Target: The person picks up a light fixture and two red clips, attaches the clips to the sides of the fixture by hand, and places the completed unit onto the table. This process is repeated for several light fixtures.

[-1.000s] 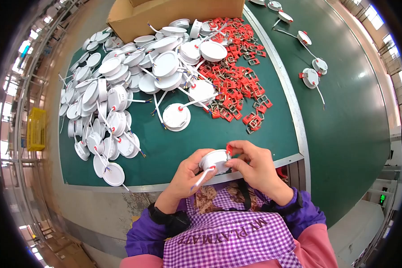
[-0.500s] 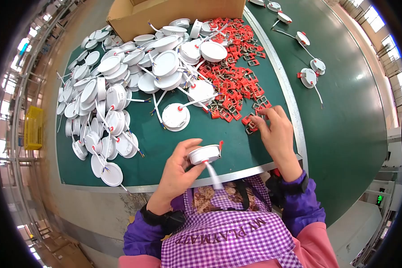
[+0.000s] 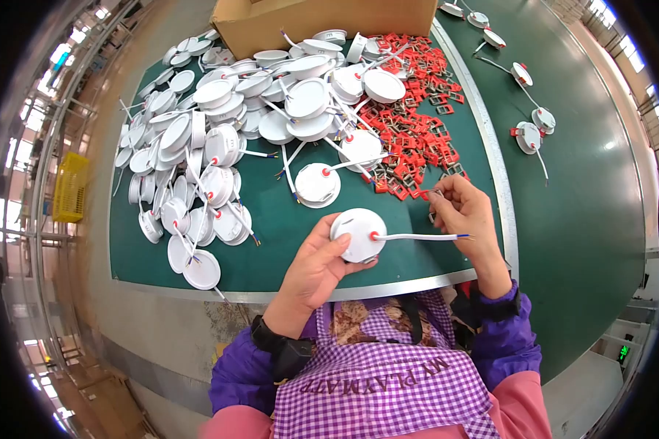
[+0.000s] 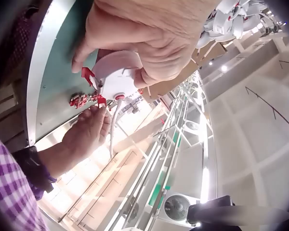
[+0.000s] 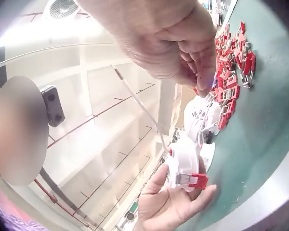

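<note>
My left hand point(image 3: 311, 274) grips a round white downlight point(image 3: 359, 247) by its sides, thumb on its back, over the table's near part. From the red grommet on that back, a white cable point(image 3: 421, 236) points right, its thin wires bare at the end. A red spring clip point(image 5: 198, 181) sits on the downlight's side in the right wrist view. To the right, my right hand point(image 3: 472, 219) pinches another red spring clip point(image 4: 102, 102) between thumb and fingertips, at the near end of the clip pile point(image 3: 410, 132).
A large heap of white downlights point(image 3: 212, 95) with cables covers the table's left and middle. Behind stands a cardboard box point(image 3: 322, 29). Past a metal edge strip point(image 3: 483, 124) on the right, several downlights point(image 3: 527, 137) lie in a row on a green surface point(image 3: 578, 219).
My right hand has left the downlight, reached to the clip pile and taken a clip there. My left hand has turned the downlight so its back and cable face up and right.
</note>
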### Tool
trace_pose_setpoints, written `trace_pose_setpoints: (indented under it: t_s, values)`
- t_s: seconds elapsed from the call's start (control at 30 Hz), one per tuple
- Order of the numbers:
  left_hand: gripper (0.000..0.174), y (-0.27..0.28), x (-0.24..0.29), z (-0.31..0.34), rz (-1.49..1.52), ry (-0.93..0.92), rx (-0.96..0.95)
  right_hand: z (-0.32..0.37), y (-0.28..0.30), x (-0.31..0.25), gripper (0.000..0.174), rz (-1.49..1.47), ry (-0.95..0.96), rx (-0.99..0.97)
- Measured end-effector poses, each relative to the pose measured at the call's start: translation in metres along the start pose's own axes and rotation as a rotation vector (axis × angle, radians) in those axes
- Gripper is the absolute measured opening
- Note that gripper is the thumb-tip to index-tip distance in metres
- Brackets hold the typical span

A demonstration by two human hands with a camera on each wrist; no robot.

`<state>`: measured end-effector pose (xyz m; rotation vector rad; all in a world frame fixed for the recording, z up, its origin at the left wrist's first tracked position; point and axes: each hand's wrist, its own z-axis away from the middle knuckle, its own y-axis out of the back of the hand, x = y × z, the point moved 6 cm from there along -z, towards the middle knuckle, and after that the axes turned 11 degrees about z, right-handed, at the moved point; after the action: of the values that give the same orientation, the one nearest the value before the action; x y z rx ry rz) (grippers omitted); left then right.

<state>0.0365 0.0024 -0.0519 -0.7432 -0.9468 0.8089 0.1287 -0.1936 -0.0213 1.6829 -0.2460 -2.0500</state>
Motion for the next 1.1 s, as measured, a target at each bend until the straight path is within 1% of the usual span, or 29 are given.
trace_pose_setpoints:
  t_s: [0.03, 0.1, 0.13, 0.2, 0.33, 0.37, 0.4, 0.43, 0.5, 0.53, 0.57, 0.6, 0.67, 0.73, 0.8, 0.87, 0.97, 1.1]
  values:
    - [0.036, -0.001, -0.001, -0.001, 0.000, -0.003, 0.003, 0.003, -0.001, -0.003, 0.009, -0.001, 0.001, -0.004]
    - [0.038, -0.002, -0.005, -0.003, -0.154, 0.018, 0.039, 0.007, -0.003, -0.009, 0.007, -0.116, 0.060, -0.029]
    - [0.038, -0.004, -0.006, -0.003, -0.155, 0.017, 0.039, 0.007, 0.000, -0.011, 0.007, -0.117, 0.061, -0.030]
    - [0.041, -0.013, -0.001, -0.002, -0.487, -0.063, 0.001, 0.006, 0.007, -0.016, 0.008, -0.096, 0.119, -0.037]
    - [0.043, -0.015, -0.001, -0.003, -0.539, -0.040, 0.033, 0.011, 0.011, -0.019, 0.009, -0.086, 0.119, 0.010]
    - [0.038, -0.017, -0.002, -0.004, -0.562, -0.080, 0.017, 0.016, 0.005, -0.019, 0.009, -0.086, 0.118, 0.010]
    - [0.033, -0.019, -0.003, -0.006, -0.587, -0.119, 0.000, 0.022, -0.001, -0.023, 0.009, -0.001, 0.198, 0.033]
    - [0.033, -0.020, -0.005, -0.007, -0.586, -0.118, -0.001, 0.029, -0.007, -0.028, 0.009, 0.084, 0.276, 0.056]
    - [0.031, -0.027, -0.007, -0.009, -0.626, -0.174, -0.069, 0.044, -0.019, -0.040, 0.011, 0.285, 0.464, 0.084]
    - [0.031, -0.029, -0.009, -0.009, -0.626, -0.174, -0.069, 0.051, -0.021, -0.044, 0.011, 0.341, 0.508, 0.118]
    - [0.030, -0.034, -0.007, -0.008, -0.705, -0.219, -0.071, 0.056, -0.024, -0.048, 0.011, 0.396, 0.552, 0.151]
    - [0.029, -0.038, -0.004, -0.007, -0.784, -0.263, -0.073, 0.058, -0.026, -0.048, 0.011, 0.395, 0.554, 0.148]
    - [0.030, -0.040, -0.003, -0.007, -0.811, -0.249, -0.072, 0.064, -0.027, -0.050, 0.013, 0.447, 0.605, 0.185]
    - [0.031, -0.042, -0.003, -0.007, -0.838, -0.233, -0.075, 0.065, -0.027, -0.048, 0.015, 0.462, 0.610, 0.190]
    - [0.029, -0.045, -0.002, -0.006, -0.952, -0.252, -0.068, 0.066, -0.026, -0.046, 0.017, 0.477, 0.614, 0.196]
    - [0.029, -0.048, -0.003, -0.005, -0.959, -0.267, -0.068, 0.067, -0.026, -0.046, 0.022, 0.519, 0.659, 0.219]
    - [0.028, -0.049, -0.005, -0.006, -0.998, -0.284, -0.069, 0.068, -0.026, -0.045, 0.024, 0.555, 0.677, 0.247]
    - [0.028, -0.053, -0.003, -0.007, -1.067, -0.302, -0.091, 0.069, -0.027, -0.045, 0.024, 0.593, 0.681, 0.274]
